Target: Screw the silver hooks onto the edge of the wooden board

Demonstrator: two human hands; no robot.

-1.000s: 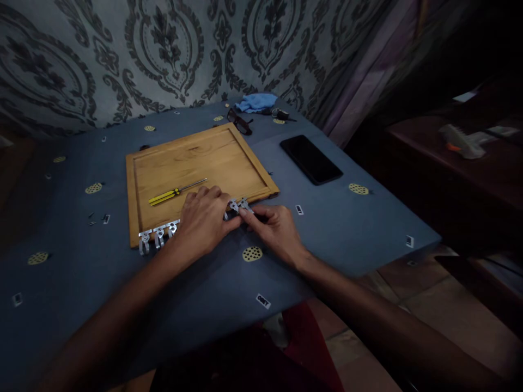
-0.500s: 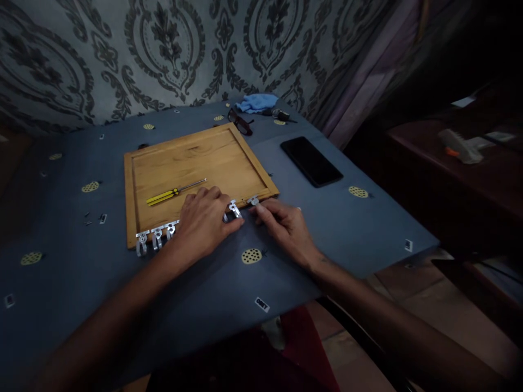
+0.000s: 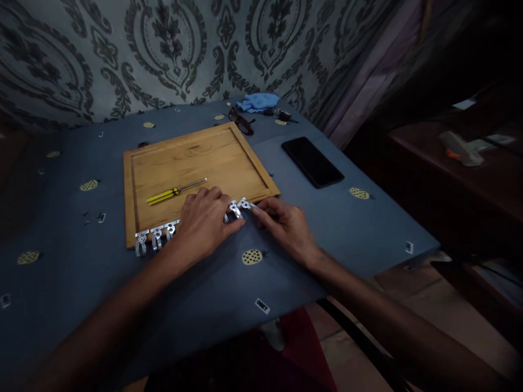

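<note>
A framed wooden board (image 3: pixel 196 158) lies on the table, with a row of silver metal hooks (image 3: pixel 157 234) along its near edge. My left hand (image 3: pixel 206 218) rests over this edge, fingers on the board and thumb stretched apart beside another hook (image 3: pixel 235 207). It covers the middle of the row. With thumb and fingertips, my right hand (image 3: pixel 284 223) pinches a loose metal hook (image 3: pixel 244 203), whose plate is by the board's edge, just right of that hook. A yellow and black screwdriver (image 3: pixel 175 191) lies on the board.
A black phone (image 3: pixel 312 161) lies right of the board. Behind it are sunglasses (image 3: pixel 242 121), a blue cloth (image 3: pixel 258 102) and keys (image 3: pixel 281 114). Several small screws (image 3: pixel 85 218) lie on the tablecloth at left. A patterned curtain (image 3: pixel 171 49) hangs behind the table.
My right hand has turned the pinched hook and shifted its plate left, closer to the hook by my left thumb. My left hand has stayed in place.
</note>
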